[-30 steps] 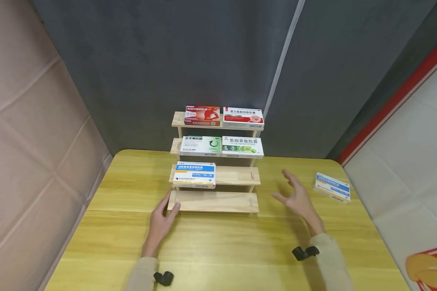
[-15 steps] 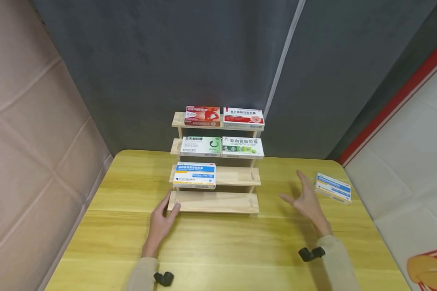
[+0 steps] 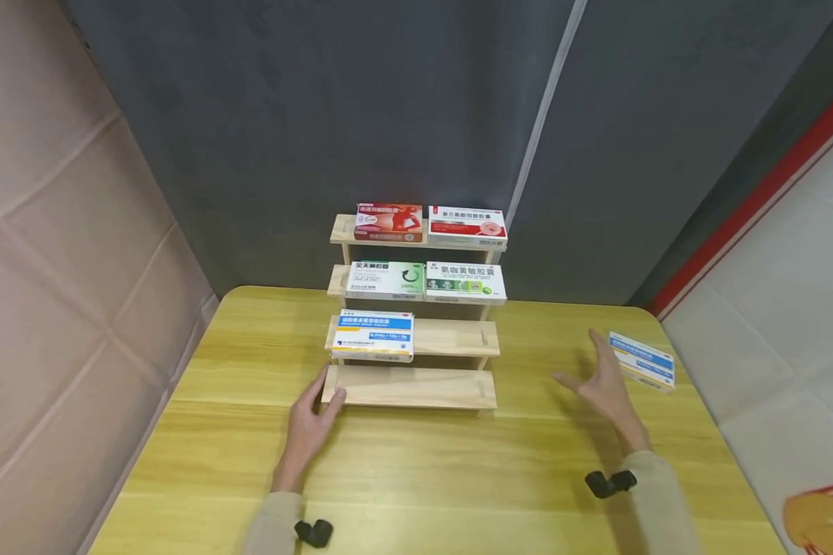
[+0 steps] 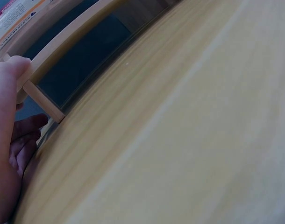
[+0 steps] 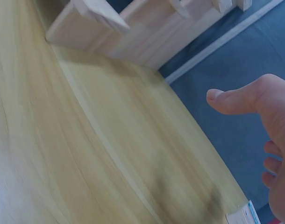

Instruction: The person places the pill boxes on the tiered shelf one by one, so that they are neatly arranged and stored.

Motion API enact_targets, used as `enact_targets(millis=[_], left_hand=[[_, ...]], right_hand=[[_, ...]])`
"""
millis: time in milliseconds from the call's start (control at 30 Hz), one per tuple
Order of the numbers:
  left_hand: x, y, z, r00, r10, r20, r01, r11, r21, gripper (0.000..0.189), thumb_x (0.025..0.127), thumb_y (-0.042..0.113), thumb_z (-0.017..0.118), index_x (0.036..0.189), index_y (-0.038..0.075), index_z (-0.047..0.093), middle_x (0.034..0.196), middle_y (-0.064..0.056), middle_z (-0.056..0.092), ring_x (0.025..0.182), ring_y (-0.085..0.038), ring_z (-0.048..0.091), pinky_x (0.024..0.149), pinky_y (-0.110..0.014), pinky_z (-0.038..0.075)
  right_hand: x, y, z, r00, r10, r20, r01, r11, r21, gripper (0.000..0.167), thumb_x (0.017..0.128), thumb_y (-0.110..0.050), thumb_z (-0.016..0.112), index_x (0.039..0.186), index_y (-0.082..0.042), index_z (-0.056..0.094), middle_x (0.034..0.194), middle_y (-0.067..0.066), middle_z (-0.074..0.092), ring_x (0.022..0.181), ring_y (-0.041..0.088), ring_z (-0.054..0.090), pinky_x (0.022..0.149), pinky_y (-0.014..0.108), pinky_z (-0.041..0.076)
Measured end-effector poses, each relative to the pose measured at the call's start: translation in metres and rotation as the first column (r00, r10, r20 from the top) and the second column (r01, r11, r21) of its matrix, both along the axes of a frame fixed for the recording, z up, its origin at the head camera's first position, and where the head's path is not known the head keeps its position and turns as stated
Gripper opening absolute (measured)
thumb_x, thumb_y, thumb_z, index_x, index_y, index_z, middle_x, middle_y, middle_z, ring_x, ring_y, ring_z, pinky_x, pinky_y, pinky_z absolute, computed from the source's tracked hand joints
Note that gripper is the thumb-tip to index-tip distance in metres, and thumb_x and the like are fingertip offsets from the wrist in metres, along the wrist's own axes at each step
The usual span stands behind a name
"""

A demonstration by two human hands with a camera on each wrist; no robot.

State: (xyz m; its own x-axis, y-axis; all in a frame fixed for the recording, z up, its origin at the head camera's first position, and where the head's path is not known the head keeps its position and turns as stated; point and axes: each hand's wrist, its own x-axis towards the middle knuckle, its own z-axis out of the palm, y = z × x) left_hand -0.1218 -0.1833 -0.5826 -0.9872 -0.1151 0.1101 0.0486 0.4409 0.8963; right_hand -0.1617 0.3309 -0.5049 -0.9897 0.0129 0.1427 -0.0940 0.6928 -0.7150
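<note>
A stepped wooden rack (image 3: pixel 451 337) stands at the back of a yellow table (image 3: pixel 416 470). My left hand (image 3: pixel 310 422) rests at the lowest step's left corner (image 4: pixel 28 74), fingers straight against the wood. My right hand (image 3: pixel 605 385) hovers open above the table, fingers spread, just left of a blue and white medicine box (image 3: pixel 642 360) lying near the right edge. That box's corner shows low in the right wrist view (image 5: pixel 240 215). A matching blue and white box (image 3: pixel 373 334) sits on the left of the rack's third step.
Two green and white boxes (image 3: pixel 426 280) fill the second step and two red and white boxes (image 3: pixel 430 223) the top one. The rack's lowest step (image 3: pixel 416 388) is bare. A grey wall stands behind; padded panels close in left and right.
My right hand has moved rightward across the table, from beside the rack to just short of the loose box. The left hand has stayed at the rack's corner.
</note>
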Motion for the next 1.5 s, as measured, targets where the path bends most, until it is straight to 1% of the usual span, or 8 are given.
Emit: enact_targets(millis=[267,333,500,667,1033,1167,1367,1500], left_hand=[[0.001,0.000,-0.001,1.000,-0.002,-0.003,0.002,1.000,0.000,0.067,0.100,0.040,0.064,0.157,0.020,0.038,0.160,-0.012,0.040,0.148,-0.038,0.037,0.125,-0.054,0.028],[0.002,0.000,0.000,1.000,-0.003,-0.009,0.003,1.000,0.004,0.066,0.100,0.039,0.064,0.157,0.019,0.038,0.160,-0.013,0.040,0.148,-0.039,0.037,0.125,-0.054,0.028],[0.002,0.000,0.001,1.000,-0.005,-0.011,0.005,1.000,0.010,0.066,0.100,0.039,0.064,0.157,0.020,0.038,0.160,-0.013,0.041,0.148,-0.039,0.038,0.125,-0.053,0.028],[0.003,0.000,0.002,1.000,-0.005,-0.012,0.005,1.000,0.010,0.066,0.100,0.039,0.064,0.157,0.019,0.038,0.160,-0.014,0.041,0.148,-0.039,0.038,0.125,-0.054,0.028],[0.001,0.000,0.002,1.000,-0.019,-0.012,0.019,1.000,0.017,0.067,0.100,0.040,0.064,0.158,0.019,0.037,0.161,-0.014,0.039,0.149,-0.039,0.037,0.125,-0.053,0.028],[0.002,0.000,0.002,1.000,-0.019,-0.014,0.020,1.000,0.017,0.067,0.100,0.039,0.065,0.157,0.019,0.037,0.160,-0.014,0.040,0.148,-0.039,0.037,0.125,-0.053,0.029],[0.001,0.000,0.002,1.000,-0.018,-0.021,0.018,1.000,0.021,0.066,0.100,0.037,0.065,0.157,0.019,0.038,0.160,-0.013,0.041,0.148,-0.038,0.038,0.125,-0.052,0.029],[0.000,0.000,0.002,1.000,-0.015,-0.015,0.015,1.000,0.018,0.066,0.100,0.038,0.065,0.157,0.020,0.038,0.160,-0.013,0.040,0.148,-0.038,0.038,0.125,-0.052,0.029]], right_hand=[[0.000,0.022,-0.003,1.000,-0.024,0.014,0.024,1.000,0.013,0.113,0.082,-0.025,0.085,0.159,0.007,0.009,0.160,0.040,0.016,0.142,0.063,0.021,0.111,0.079,0.023],[-0.001,0.027,-0.003,0.999,-0.035,0.021,0.035,0.999,-0.003,0.113,0.082,-0.024,0.085,0.159,0.007,0.009,0.161,0.040,0.015,0.145,0.062,0.017,0.113,0.079,0.021],[-0.004,0.039,-0.002,0.997,-0.074,0.037,0.075,0.997,-0.007,0.113,0.080,-0.024,0.085,0.158,0.009,0.009,0.160,0.041,0.014,0.145,0.062,0.016,0.116,0.077,0.019],[-0.005,0.052,-0.002,0.991,-0.101,0.087,0.102,0.995,-0.007,0.116,0.081,-0.025,0.084,0.158,0.009,0.005,0.160,0.042,0.009,0.145,0.063,0.013,0.116,0.077,0.016],[-0.008,0.082,-0.013,0.973,-0.166,0.159,0.162,0.986,0.042,0.114,0.081,-0.021,0.080,0.155,0.015,0.001,0.156,0.047,0.008,0.143,0.065,0.013,0.119,0.075,0.014],[-0.008,0.092,-0.021,0.974,-0.185,0.131,0.176,0.982,0.074,0.113,0.076,-0.016,0.081,0.152,0.020,0.006,0.151,0.051,0.015,0.138,0.067,0.020,0.117,0.075,0.019],[-0.008,0.103,-0.031,0.979,-0.204,0.014,0.202,0.973,0.109,0.108,0.063,-0.011,0.083,0.143,0.028,0.022,0.137,0.055,0.032,0.123,0.066,0.034,0.109,0.077,0.029],[-0.009,0.109,-0.034,0.980,-0.194,-0.047,0.200,0.965,0.168,0.103,0.061,-0.013,0.084,0.138,0.030,0.030,0.126,0.052,0.041,0.111,0.063,0.042,0.100,0.076,0.036]])
